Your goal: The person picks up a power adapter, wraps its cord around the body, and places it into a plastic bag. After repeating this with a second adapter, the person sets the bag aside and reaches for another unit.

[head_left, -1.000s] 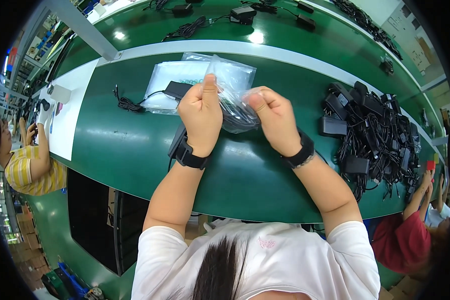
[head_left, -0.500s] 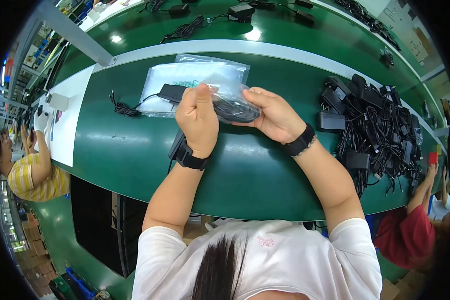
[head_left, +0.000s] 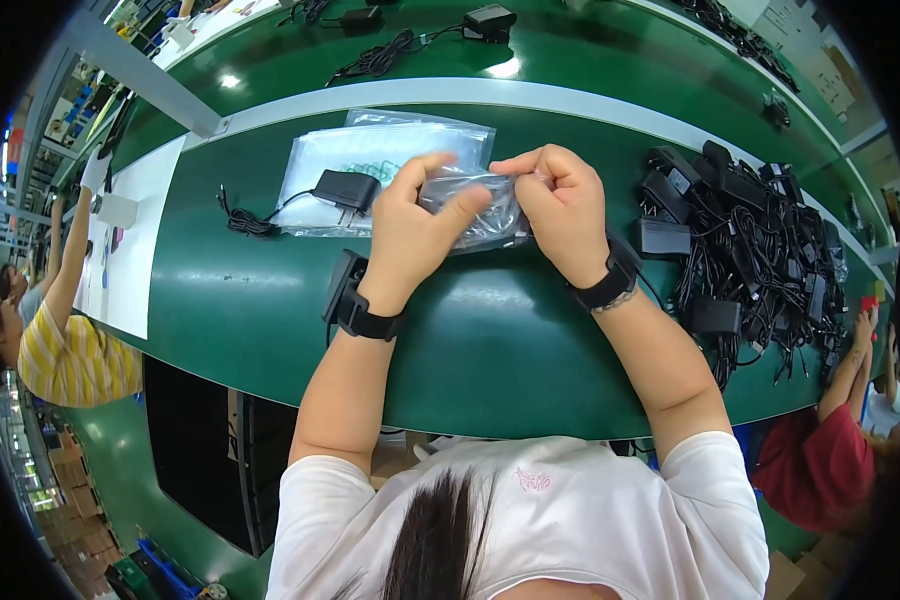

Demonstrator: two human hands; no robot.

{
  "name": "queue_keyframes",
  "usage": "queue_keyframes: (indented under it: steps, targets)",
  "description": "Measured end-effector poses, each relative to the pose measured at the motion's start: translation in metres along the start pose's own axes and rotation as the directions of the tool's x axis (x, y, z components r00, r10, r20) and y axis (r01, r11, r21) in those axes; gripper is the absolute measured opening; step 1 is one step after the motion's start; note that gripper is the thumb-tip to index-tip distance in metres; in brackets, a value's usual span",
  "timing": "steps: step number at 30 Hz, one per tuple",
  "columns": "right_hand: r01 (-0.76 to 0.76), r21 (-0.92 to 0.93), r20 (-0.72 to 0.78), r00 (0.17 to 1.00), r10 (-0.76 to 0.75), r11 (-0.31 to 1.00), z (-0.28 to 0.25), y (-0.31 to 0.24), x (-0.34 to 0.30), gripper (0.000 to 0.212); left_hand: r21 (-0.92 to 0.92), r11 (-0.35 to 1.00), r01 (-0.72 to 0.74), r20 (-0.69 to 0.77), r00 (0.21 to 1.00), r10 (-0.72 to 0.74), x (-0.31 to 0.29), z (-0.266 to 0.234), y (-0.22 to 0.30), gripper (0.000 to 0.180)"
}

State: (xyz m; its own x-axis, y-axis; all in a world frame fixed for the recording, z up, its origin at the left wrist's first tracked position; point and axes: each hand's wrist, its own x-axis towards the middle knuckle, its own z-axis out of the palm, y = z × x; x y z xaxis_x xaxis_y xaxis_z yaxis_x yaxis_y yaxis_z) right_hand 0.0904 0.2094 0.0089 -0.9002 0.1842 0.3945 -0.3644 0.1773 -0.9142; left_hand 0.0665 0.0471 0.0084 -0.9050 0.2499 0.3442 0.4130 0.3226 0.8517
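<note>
- Since half a second ago, both hands have shifted a little toward the person's right along the green table (head_left: 530,340), and the small clear bag (head_left: 475,205) has come with them; the right hand, which lay open under the bag, is now curled at its edge.
- Far left, a person in a yellow striped shirt (head_left: 65,355) reaches an arm up beside a white sheet (head_left: 135,250) that lies on the table.
- Next along, a black adapter (head_left: 345,190) lies on a stack of clear bags (head_left: 370,155), its thin cord (head_left: 245,220) trailing off to the left onto the green surface.
- The left hand (head_left: 410,225) wears a black wristband (head_left: 365,320); its thumb and fingers are pinched on the left part of the small clear bag, holding it just above the table.
- The small clear bag sits between the two hands, near the middle of the table, just right of the stack; something dark shows through it, but what it is cannot be told.
- The right hand (head_left: 565,205), also with a black band at the wrist, has its fingers clenched, with thumb and forefinger gripping the bag's upper right edge.
- To the right, a heap of black adapters (head_left: 745,240) with tangled cords covers the table.
- Far right, a person in a red top (head_left: 820,465) sits below the table edge.
</note>
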Motion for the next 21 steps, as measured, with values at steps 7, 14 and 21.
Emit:
queue_keyframes:
  steps: [7,14,21]
  targets:
    - [-0.387,0.525,0.254,0.921,0.294,0.758,-0.004,-0.003,0.012,0.012,-0.335,0.928,0.166,-0.053,0.98,-0.194,0.01,-0.013,-0.009,0.03]
    - [-0.594,0.381,0.618,0.734,0.283,0.709,-0.006,-0.027,0.019,0.049,-0.217,0.971,0.099,-0.165,0.977,-0.136,0.01,-0.011,0.002,0.034]
    - [-0.388,-0.162,0.599,0.692,0.403,0.907,-0.056,-0.021,0.106,0.027,-0.574,0.733,0.365,0.078,0.916,-0.394,0.016,-0.025,0.008,0.043]
